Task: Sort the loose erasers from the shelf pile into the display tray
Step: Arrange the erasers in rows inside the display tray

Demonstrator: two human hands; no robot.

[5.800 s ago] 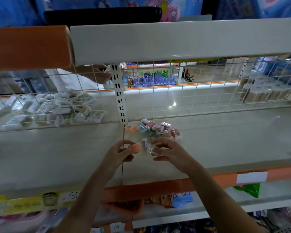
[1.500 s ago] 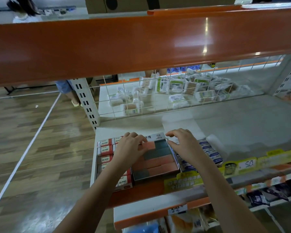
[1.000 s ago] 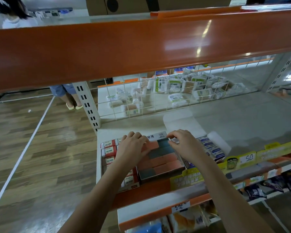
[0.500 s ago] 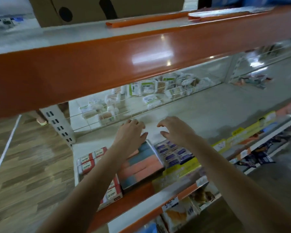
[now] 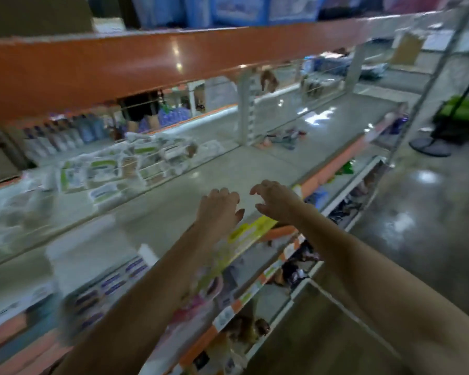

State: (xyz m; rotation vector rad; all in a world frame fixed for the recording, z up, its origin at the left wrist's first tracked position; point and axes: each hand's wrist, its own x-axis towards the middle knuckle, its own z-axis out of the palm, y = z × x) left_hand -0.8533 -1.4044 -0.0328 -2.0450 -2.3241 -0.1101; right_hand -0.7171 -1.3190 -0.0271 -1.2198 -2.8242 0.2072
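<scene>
The view is motion-blurred. My left hand (image 5: 220, 209) and my right hand (image 5: 276, 201) hover side by side above the bare grey shelf (image 5: 173, 212), fingers loosely curled, holding nothing. The loose eraser pile (image 5: 282, 138) is a small colourful smear farther right along the shelf, just past the white upright post (image 5: 245, 112). At the lower left, a white display box of blue-labelled erasers (image 5: 106, 288) sits at the shelf front, partly behind my left forearm. I cannot make out the tray of orange and teal erasers.
An orange shelf beam (image 5: 173, 58) runs overhead. Wrapped packets (image 5: 119, 166) lie behind the wire mesh at the back. A yellow price label (image 5: 252, 231) marks the shelf edge below my hands. Lower shelves hold goods. A fan base (image 5: 428, 147) stands on the floor at right.
Both hands have lifted off the tray of orange and teal erasers and moved right along the shelf, empty. The view has swung right toward the pile.
</scene>
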